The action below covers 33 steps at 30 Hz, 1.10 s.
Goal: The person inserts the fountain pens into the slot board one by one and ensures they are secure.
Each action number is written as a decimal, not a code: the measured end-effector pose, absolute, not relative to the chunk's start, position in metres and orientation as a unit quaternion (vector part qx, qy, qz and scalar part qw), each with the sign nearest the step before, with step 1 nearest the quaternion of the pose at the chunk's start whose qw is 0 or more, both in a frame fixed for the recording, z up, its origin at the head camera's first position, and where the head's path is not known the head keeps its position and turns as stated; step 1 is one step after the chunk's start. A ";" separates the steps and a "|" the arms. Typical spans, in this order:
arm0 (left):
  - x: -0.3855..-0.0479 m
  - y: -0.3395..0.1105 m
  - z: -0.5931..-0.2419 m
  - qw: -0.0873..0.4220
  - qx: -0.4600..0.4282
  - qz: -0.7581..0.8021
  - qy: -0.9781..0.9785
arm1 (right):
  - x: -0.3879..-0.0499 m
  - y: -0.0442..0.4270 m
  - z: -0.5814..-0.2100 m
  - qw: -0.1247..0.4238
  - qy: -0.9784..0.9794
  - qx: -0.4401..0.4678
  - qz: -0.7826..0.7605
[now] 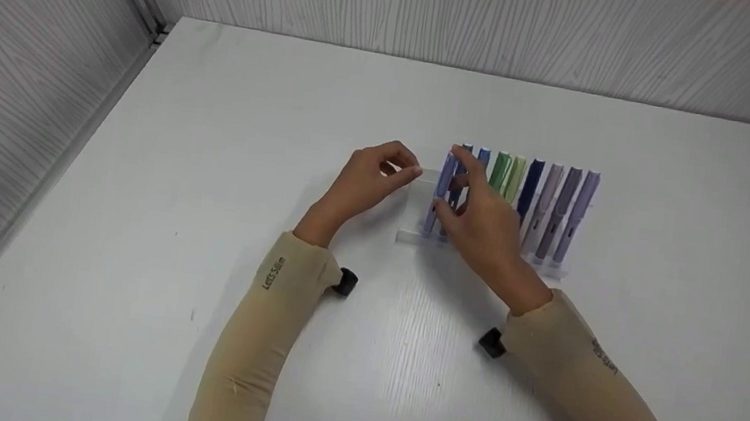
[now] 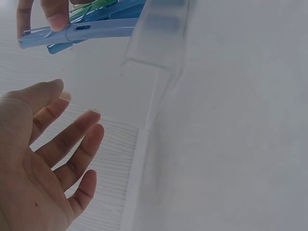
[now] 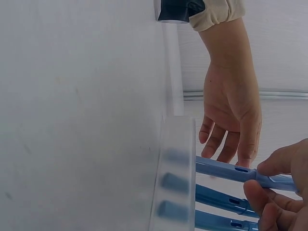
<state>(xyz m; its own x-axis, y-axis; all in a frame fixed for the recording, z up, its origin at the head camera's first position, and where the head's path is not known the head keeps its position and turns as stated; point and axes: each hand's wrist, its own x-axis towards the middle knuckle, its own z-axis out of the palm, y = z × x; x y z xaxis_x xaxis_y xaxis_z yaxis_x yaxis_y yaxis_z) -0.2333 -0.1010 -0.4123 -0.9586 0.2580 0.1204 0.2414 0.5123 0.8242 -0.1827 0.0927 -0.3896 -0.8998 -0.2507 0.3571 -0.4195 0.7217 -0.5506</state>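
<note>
My right hand (image 1: pixel 489 225) pinches the cap of a light periwinkle-blue pen (image 1: pixel 446 176), thumb on one side and fingertips on the other. That pen stands at the left end of the pen row, its lower end in a clear plastic pen stand (image 1: pixel 408 237). In the right wrist view, the held pen (image 3: pixel 221 168) sits in the frosted slotted strip (image 3: pixel 178 139) beside two darker blue pens (image 3: pixel 219 197). Just left of the stand hovers my left hand (image 1: pixel 368 181), fingers loosely bent. The left wrist view shows nothing within that hand (image 2: pixel 48 159).
Green pens (image 1: pixel 501 169), a navy pen (image 1: pixel 532 180) and several purple-grey pens (image 1: pixel 569 207) lean in the same stand toward the right. All of it rests on a white table (image 1: pixel 120 278), with wood-grain panels (image 1: pixel 444 17) behind. A black wrist camera (image 1: pixel 492 343) juts from the right sleeve.
</note>
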 end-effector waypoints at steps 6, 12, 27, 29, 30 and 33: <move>-0.233 -0.101 -0.411 0.006 0.147 0.470 0.870 | -0.181 0.092 -0.389 0.135 -0.926 0.173 0.308; -0.232 -0.100 -0.412 0.008 0.140 0.475 0.869 | -0.184 0.091 -0.388 0.163 -0.936 0.174 0.260; -0.233 -0.101 -0.412 0.010 0.145 0.472 0.870 | -0.196 0.089 -0.378 0.194 -0.955 0.178 0.134; -0.233 -0.100 -0.412 0.008 0.146 0.471 0.870 | -0.196 0.088 -0.376 0.198 -0.956 0.178 0.123; -0.233 -0.100 -0.412 0.007 0.147 0.472 0.870 | -0.197 0.088 -0.375 0.198 -0.957 0.178 0.119; -0.233 -0.100 -0.412 0.005 0.149 0.473 0.868 | -0.197 0.087 -0.373 0.196 -0.958 0.175 0.112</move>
